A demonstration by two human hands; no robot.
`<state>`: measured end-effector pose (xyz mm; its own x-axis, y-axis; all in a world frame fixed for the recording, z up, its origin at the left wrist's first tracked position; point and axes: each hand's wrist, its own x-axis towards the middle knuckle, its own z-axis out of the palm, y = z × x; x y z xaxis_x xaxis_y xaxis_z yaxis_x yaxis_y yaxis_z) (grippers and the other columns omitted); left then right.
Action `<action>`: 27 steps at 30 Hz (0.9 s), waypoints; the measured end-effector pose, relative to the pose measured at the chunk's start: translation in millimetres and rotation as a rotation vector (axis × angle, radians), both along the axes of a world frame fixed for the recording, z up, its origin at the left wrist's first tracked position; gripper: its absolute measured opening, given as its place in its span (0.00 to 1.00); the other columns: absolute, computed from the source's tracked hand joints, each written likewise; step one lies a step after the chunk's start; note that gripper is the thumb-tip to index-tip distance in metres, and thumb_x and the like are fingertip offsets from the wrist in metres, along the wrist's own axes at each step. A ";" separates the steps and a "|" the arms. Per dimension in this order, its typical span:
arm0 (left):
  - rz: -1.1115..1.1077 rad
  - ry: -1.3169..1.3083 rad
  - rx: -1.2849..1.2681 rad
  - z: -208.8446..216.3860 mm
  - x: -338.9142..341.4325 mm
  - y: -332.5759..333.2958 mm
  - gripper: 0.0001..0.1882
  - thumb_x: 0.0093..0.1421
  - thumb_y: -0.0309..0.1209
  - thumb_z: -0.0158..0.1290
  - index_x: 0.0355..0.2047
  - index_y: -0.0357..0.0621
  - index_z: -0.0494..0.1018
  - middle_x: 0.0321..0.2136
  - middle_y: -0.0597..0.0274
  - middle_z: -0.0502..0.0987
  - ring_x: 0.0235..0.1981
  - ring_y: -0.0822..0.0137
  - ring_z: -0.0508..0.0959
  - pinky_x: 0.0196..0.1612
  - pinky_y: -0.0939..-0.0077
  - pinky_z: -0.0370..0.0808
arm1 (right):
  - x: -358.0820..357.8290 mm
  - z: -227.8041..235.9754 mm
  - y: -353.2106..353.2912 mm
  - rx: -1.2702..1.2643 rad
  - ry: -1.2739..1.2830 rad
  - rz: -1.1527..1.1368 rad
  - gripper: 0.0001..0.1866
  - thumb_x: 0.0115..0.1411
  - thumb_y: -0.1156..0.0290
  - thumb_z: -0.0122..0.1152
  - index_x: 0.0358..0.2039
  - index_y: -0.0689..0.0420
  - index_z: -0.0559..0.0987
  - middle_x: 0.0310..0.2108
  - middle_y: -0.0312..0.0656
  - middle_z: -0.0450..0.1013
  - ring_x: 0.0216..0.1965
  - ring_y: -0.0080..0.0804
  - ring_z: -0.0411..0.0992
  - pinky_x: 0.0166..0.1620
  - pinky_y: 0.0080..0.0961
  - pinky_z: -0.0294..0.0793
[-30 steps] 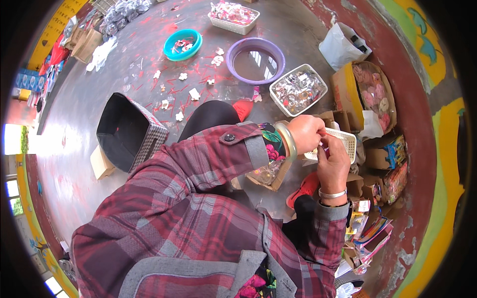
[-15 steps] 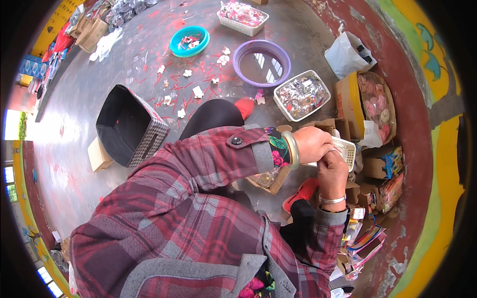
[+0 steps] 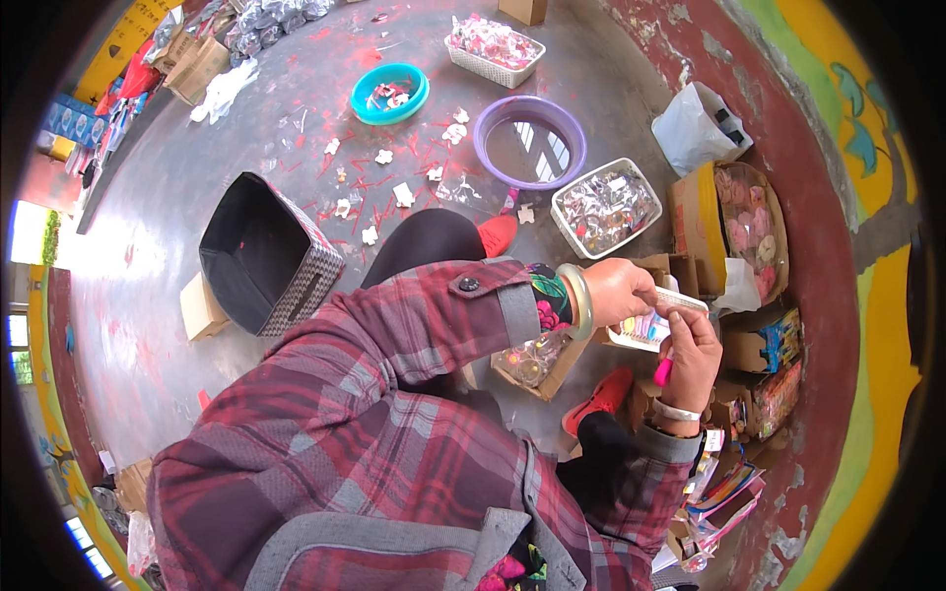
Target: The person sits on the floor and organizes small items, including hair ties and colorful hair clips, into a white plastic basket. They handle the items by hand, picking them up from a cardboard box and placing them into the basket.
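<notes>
My left hand (image 3: 613, 292), wearing a pale bangle, reaches over a small white basket (image 3: 636, 341). Its thumb and fingers are pinched together, and whatever they hold is too small to make out. To its right, my right hand (image 3: 693, 355), with a silver bracelet, is closed on a slim bright pink object (image 3: 663, 371). Only the pink end shows below the fingers, so its kind is unclear. Small coloured pieces lie in the basket, partly hidden by both hands. Below my left wrist, an open cardboard box (image 3: 547, 382) holds clear-wrapped items.
A white basket of wrapped pieces (image 3: 559, 212), a purple basin (image 3: 481, 148) and a teal bowl (image 3: 424, 98) stand ahead. At left is a dark fabric bin (image 3: 251, 256). Cartons (image 3: 702, 222) line the right wall. White and red scraps (image 3: 403, 195) litter the floor.
My hands have drawn apart, the right one moving rightward. The pink object now shows beneath my right hand, and coloured pieces show in the basket. The whole view has shifted slightly.
</notes>
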<state>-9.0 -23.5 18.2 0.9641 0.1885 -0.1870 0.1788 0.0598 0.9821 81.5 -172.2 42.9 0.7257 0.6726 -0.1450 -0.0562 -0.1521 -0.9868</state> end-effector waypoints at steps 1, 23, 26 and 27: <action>0.002 -0.023 -0.011 1.7 1.6 2.7 0.11 0.54 0.27 0.49 0.37 0.35 0.72 0.28 0.57 0.76 0.21 0.74 0.75 0.23 0.80 0.73 | -0.6 1.0 0.0 0.016 0.037 -0.003 0.06 0.56 0.78 0.51 0.33 0.64 0.76 0.29 0.40 0.74 0.18 0.13 0.61 0.19 0.10 0.58; -0.167 -0.148 0.043 -11.5 7.3 -5.4 0.17 0.53 0.27 0.52 0.44 0.37 0.69 0.36 0.58 0.75 0.35 0.72 0.73 0.37 0.77 0.73 | 6.4 3.5 -22.7 -0.166 0.103 0.182 0.15 0.52 0.78 0.54 0.42 0.64 0.75 0.26 0.36 0.72 0.16 0.16 0.63 0.19 0.12 0.61; -0.238 -0.106 0.079 -9.9 4.6 -0.3 0.19 0.52 0.28 0.52 0.46 0.41 0.68 0.38 0.57 0.74 0.35 0.71 0.74 0.36 0.77 0.72 | 7.8 3.0 -18.5 -0.190 -0.069 0.272 0.19 0.51 0.79 0.53 0.46 0.63 0.72 0.29 0.37 0.73 0.22 0.15 0.65 0.23 0.11 0.62; -0.224 -0.164 0.126 -12.1 6.4 -0.9 0.19 0.52 0.28 0.52 0.46 0.39 0.68 0.38 0.57 0.74 0.34 0.71 0.74 0.36 0.78 0.72 | 9.1 -3.8 -18.3 -0.163 -0.113 0.278 0.19 0.50 0.79 0.54 0.46 0.64 0.72 0.31 0.37 0.73 0.28 0.15 0.66 0.28 0.11 0.63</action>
<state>-2.6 -24.4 6.1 0.9997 -0.0201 -0.0143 0.0125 -0.0870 0.9961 90.5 -190.5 39.1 0.5357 0.8213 -0.1961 0.1182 -0.3029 -0.9457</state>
